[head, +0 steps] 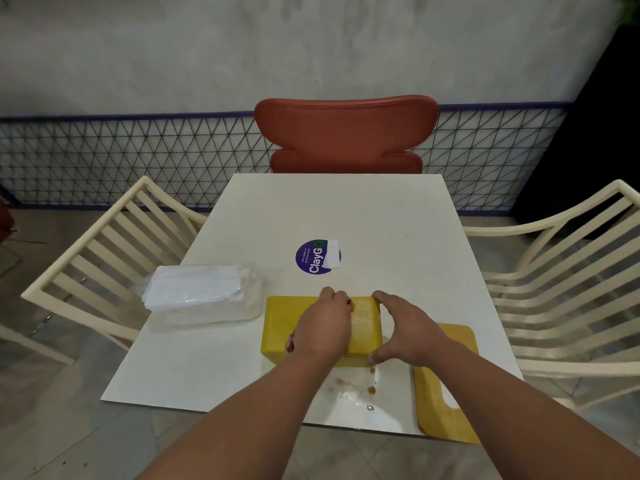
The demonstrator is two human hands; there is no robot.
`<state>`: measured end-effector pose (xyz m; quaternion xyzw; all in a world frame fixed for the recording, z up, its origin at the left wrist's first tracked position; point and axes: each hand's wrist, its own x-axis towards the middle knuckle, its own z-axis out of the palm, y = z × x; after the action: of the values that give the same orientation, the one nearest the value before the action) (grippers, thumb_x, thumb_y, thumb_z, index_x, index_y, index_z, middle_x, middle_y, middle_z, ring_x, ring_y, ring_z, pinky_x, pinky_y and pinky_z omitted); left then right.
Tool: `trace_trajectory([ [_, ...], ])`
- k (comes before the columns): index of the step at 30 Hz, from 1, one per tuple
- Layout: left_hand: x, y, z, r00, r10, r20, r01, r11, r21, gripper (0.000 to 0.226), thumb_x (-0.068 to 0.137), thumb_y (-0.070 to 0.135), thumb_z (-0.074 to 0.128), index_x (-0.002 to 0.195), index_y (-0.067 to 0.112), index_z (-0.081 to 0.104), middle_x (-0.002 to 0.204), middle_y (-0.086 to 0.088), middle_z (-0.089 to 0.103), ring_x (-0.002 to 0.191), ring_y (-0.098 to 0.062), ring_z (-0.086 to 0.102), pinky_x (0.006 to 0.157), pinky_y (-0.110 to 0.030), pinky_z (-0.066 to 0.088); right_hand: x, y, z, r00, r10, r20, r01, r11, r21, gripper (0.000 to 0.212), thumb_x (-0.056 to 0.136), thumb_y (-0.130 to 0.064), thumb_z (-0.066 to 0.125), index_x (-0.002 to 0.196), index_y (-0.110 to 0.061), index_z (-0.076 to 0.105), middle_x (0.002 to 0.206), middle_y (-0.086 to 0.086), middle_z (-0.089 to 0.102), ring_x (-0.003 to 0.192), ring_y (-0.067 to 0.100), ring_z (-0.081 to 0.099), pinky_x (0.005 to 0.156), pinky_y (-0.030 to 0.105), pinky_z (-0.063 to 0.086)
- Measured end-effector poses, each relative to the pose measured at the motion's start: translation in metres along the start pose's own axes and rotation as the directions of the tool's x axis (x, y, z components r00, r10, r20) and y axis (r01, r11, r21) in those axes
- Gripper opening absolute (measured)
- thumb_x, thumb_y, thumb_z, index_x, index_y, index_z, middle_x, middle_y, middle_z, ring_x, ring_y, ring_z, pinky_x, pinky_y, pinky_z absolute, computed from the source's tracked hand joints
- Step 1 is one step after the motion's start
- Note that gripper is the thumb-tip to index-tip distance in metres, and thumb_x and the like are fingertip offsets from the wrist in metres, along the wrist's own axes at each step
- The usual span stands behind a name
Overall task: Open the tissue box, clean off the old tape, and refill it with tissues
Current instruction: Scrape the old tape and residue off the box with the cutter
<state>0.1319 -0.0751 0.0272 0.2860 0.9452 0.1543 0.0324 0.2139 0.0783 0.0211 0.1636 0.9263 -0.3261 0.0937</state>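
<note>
A yellow tissue box (280,323) lies on the white table (346,209), near its front edge. A glossy strip of old tape (365,318) runs across the box's top near its right end. My left hand (323,327) lies on the box with its fingers curled, the tips pinching at the far end of that strip. My right hand (408,330) grips the box's right end, thumb on the near side and fingers on the far edge. The yellow lid (446,403), with a cut-out slot, lies flat to the right. A plastic-wrapped pack of white tissues (201,292) sits left of the box.
A round purple sticker (311,258) lies beyond the box, a pale scrap of tape (331,254) stuck on it. Brown smears (356,388) mark the table in front of the box. Cream slatted chairs (104,258) flank the table and a red chair (346,133) stands opposite.
</note>
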Motion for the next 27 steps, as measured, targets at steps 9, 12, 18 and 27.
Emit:
trace_trajectory([
  [9, -0.003, -0.092, -0.03, 0.944, -0.292, -0.155, 0.276, 0.954, -0.115, 0.028, 0.101, 0.023, 0.037, 0.113, 0.012, 0.06, 0.114, -0.008, 0.054, 0.089, -0.028, 0.06, 0.075, -0.035, 0.044, 0.0, -0.004, -0.002, 1.0, 0.02, 0.017, -0.019, 0.999, -0.043, 0.129, 0.048, -0.047, 0.094, 0.152, -0.032, 0.018, 0.155, -0.005, 0.031, 0.138, 0.019, 0.034, 0.11, 0.036, 0.035],
  [12, -0.008, -0.108, -0.03, 0.909, -0.384, -0.163, 0.349, 0.914, -0.208, 0.027, 0.099, 0.024, 0.042, 0.109, 0.009, 0.062, 0.107, -0.01, 0.057, 0.089, -0.027, 0.058, 0.072, -0.03, 0.038, 0.003, -0.009, -0.006, 0.999, 0.012, 0.035, -0.008, 0.996, -0.089, 0.129, 0.047, -0.046, 0.094, 0.151, -0.036, 0.019, 0.151, -0.006, 0.034, 0.136, 0.019, 0.035, 0.109, 0.035, 0.037],
  [18, -0.018, -0.126, -0.022, 0.888, -0.436, -0.144, 0.37, 0.865, -0.339, 0.025, 0.096, 0.027, 0.051, 0.101, 0.008, 0.067, 0.097, -0.011, 0.065, 0.084, -0.022, 0.057, 0.07, -0.027, 0.037, 0.014, -0.043, -0.003, 0.993, -0.002, 0.12, 0.061, 0.87, -0.49, 0.129, 0.05, -0.069, 0.08, 0.152, -0.037, 0.008, 0.151, -0.003, 0.026, 0.136, 0.025, 0.029, 0.108, 0.047, 0.034],
  [27, -0.019, -0.132, -0.019, 0.917, -0.382, -0.114, 0.312, 0.866, -0.391, 0.021, 0.095, 0.026, 0.05, 0.101, 0.015, 0.067, 0.096, -0.005, 0.063, 0.079, -0.016, 0.052, 0.069, -0.025, 0.038, 0.041, -0.13, 0.052, 0.977, -0.197, 0.085, 0.201, 0.697, -0.688, 0.127, 0.056, -0.074, 0.072, 0.153, -0.027, 0.005, 0.145, 0.003, 0.033, 0.13, 0.029, 0.034, 0.108, 0.051, 0.026],
])
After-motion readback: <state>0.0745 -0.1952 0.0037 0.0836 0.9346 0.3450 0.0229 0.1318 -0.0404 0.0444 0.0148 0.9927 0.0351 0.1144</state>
